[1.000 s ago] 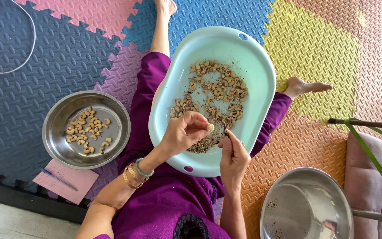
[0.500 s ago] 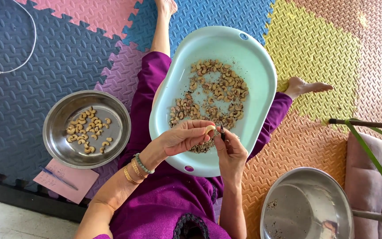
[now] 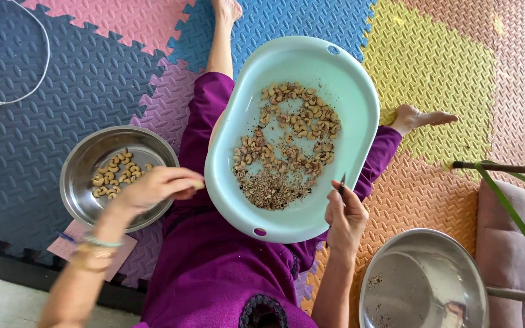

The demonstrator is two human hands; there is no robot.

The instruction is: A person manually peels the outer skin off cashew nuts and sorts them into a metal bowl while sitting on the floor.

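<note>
One pale peeled cashew kernel (image 3: 198, 184) is sitting pinched in the left hand (image 3: 153, 187), which is travelling over the round steel bowl of peeled cashews (image 3: 86, 188); releasing it low would keep it from bouncing out. The right hand (image 3: 346, 214) is gripping a small dark-bladed peeling knife (image 3: 342, 182) beside the pale blue oval plastic tub (image 3: 360, 91). Half a second earlier both hands were meeting over the tub.

you get bright, even daylight with soft, faint shadows. your left hand (image 3: 153, 188) and forearm smear with motion blur. mild glare sits on the steel bowl (image 3: 423, 282) at lower right; the foam mats (image 3: 80, 79) and tray stay sharp.
</note>
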